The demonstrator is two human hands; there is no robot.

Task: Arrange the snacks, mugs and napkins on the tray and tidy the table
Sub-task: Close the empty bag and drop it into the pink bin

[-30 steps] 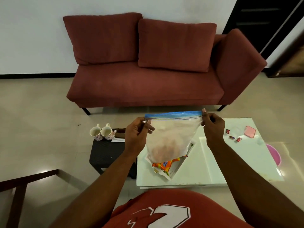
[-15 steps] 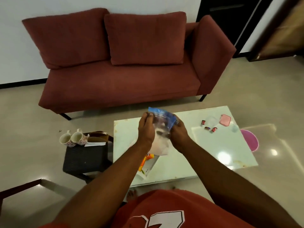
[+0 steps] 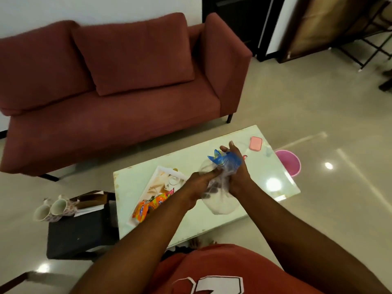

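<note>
Both my hands squeeze a clear zip bag point(image 3: 220, 203) with a blue seal above the white table point(image 3: 265, 175). My left hand point(image 3: 200, 184) presses the bag's left side; my right hand point(image 3: 236, 166) wraps its crumpled blue top. A white tray point(image 3: 156, 182) lies on the table's left half with an orange snack packet point(image 3: 151, 205) and a small round white thing on it. Two patterned mugs point(image 3: 54, 209) stand on the black side table point(image 3: 78, 232), beside a brown holder and white napkins point(image 3: 90, 210).
A pink lid or box point(image 3: 255, 143) lies at the table's far right corner. A pink bin point(image 3: 289, 162) stands on the floor past the table's right edge. A red sofa point(image 3: 118, 85) fills the far side. The floor is glossy tile.
The bag, held stretched flat by its top corners, has been bunched up between my hands and lowered over the table. My view has swung right and down.
</note>
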